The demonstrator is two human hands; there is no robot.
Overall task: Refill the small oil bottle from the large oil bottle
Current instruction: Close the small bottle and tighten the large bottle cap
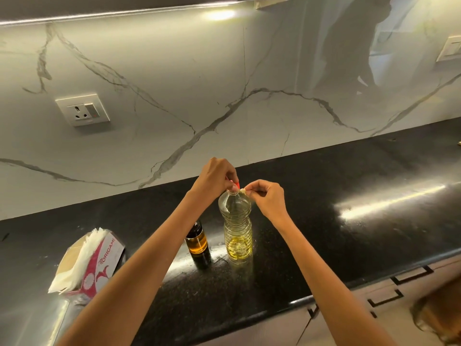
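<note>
left hand [215, 177] grips large oil bottle [237, 231] cap; right hand [268, 198] pinches seal; tissue pack [87, 260] reads "origami".

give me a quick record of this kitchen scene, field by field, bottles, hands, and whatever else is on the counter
surface: black counter against a marble wall
large bottle: clear, upright, oil only in its lower part
small bottle: dark, upright, just left of the large one, partly behind the left forearm
left hand: grips the red cap at the large bottle's top
right hand: pinches a small pale piece beside the bottle's neck
tissue box: lying at the left, tissues sticking out
pouring: not started
</note>
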